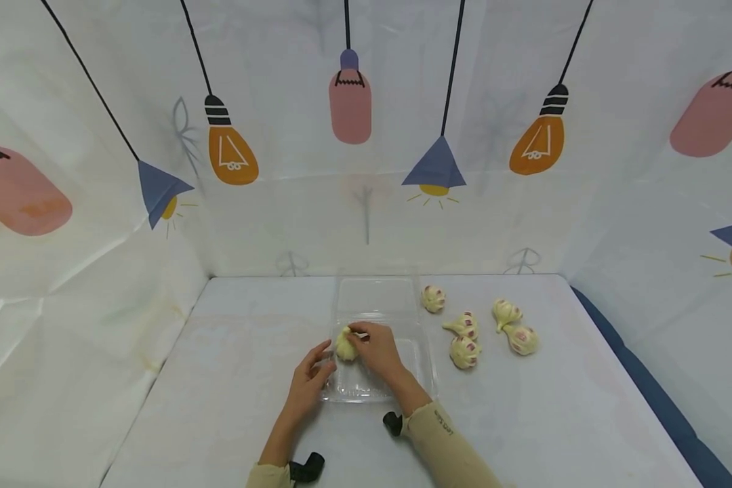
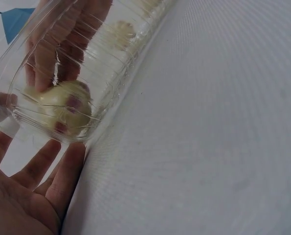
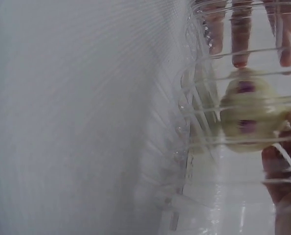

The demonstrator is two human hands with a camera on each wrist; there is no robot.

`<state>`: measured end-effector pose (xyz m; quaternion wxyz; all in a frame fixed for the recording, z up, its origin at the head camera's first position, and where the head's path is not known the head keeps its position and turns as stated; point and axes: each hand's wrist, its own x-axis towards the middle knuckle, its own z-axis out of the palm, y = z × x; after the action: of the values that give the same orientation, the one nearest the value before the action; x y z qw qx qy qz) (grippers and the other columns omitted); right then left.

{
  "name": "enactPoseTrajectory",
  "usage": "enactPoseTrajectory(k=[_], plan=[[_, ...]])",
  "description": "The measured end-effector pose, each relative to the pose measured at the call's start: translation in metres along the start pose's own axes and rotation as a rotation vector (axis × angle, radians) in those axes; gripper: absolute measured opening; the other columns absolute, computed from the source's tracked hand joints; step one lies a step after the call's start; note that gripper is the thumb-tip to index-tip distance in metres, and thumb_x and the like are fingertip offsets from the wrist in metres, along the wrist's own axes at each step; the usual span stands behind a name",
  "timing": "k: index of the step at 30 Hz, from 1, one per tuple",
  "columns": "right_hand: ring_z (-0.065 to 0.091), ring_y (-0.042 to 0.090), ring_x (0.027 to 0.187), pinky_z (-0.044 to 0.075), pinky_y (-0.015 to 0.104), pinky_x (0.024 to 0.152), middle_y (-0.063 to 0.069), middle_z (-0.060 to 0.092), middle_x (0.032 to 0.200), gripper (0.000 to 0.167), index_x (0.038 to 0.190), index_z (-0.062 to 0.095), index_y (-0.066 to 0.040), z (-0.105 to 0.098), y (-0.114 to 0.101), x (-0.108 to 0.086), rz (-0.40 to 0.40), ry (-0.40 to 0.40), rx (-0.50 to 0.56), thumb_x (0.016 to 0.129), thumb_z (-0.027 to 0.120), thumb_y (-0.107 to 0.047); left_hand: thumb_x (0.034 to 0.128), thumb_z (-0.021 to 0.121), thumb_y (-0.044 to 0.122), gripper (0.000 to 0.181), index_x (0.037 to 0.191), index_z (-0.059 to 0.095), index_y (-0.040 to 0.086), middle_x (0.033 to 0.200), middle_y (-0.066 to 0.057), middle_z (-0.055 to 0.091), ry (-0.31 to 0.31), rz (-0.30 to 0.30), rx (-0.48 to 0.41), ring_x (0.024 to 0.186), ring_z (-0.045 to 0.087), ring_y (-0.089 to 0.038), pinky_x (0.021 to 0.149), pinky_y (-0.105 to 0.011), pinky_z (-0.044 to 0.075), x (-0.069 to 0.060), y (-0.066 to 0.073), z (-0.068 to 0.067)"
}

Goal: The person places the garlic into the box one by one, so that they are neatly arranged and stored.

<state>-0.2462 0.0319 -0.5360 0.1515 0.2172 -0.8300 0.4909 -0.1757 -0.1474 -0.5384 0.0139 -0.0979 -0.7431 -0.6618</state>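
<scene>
A clear plastic clamshell container (image 1: 416, 369) lies on the table with its lid (image 1: 375, 298) folded back. Inside, at its left side, sits a pale garlic bulb (image 1: 345, 347) with purple patches. My right hand (image 1: 379, 349) reaches into the container and pinches this bulb by its top. In the left wrist view, the bulb (image 2: 69, 105) shows through the ribbed wall. My left hand (image 1: 308, 385) is outside, its spread fingers touching the left wall. Through the plastic, the right wrist view shows the bulb (image 3: 250, 110) between both hands' fingers.
Several more garlic bulbs lie right of the container: one near the lid (image 1: 433, 299), two touching (image 1: 465, 352), and another pair (image 1: 521, 339) farther right. A white table (image 1: 219, 379) meets a white curtain printed with lamps (image 1: 366, 203). Blue fabric (image 1: 640, 386) runs along the right edge.
</scene>
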Motion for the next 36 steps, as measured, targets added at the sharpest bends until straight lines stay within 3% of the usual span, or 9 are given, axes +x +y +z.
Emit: enactPoseTrajectory(k=[9,20,28,36], plan=[[0.068,0.021,0.086,0.054,0.030,0.072,0.009,0.072,0.093,0.015,0.098,0.074,-0.001,0.001,0.001,-0.002,-0.004,0.018,-0.069,0.083,0.075,-0.003,0.0961,0.058,0.001,0.044,0.138,0.047,-0.006,0.121,-0.036,0.054,0.013,0.001,-0.008,0.093,0.062,-0.049,0.071,-0.026,0.049,-0.001,0.000,-0.001],[0.068,0.018,0.083,0.053,0.029,0.069,0.006,0.072,0.090,0.015,0.096,0.074,-0.003,-0.001,0.002,-0.008,-0.002,0.038,-0.076,0.082,0.072,0.003,0.0959,0.056,-0.003,0.044,0.138,0.045,-0.008,0.120,-0.037,0.054,0.006,0.007,-0.013,0.093,0.061,-0.051,0.072,-0.029,0.050,-0.005,-0.004,0.000],[0.067,0.016,0.082,0.052,0.028,0.068,0.004,0.072,0.090,0.012,0.095,0.074,-0.003,-0.004,0.002,-0.007,0.047,0.049,-0.038,0.084,0.071,0.001,0.0970,0.060,0.009,0.045,0.140,0.049,0.005,0.122,-0.026,0.058,0.049,0.002,0.003,0.092,0.065,-0.037,0.072,-0.027,0.050,-0.001,-0.035,0.002],[0.068,0.018,0.080,0.053,0.030,0.067,0.006,0.073,0.089,0.012,0.094,0.073,-0.002,-0.013,0.001,-0.002,0.047,0.098,0.007,0.083,0.073,0.002,0.0973,0.057,0.004,0.046,0.141,0.043,-0.006,0.123,-0.034,0.054,-0.001,-0.011,0.027,0.094,0.062,-0.047,0.072,-0.027,0.050,-0.002,0.001,0.001]])
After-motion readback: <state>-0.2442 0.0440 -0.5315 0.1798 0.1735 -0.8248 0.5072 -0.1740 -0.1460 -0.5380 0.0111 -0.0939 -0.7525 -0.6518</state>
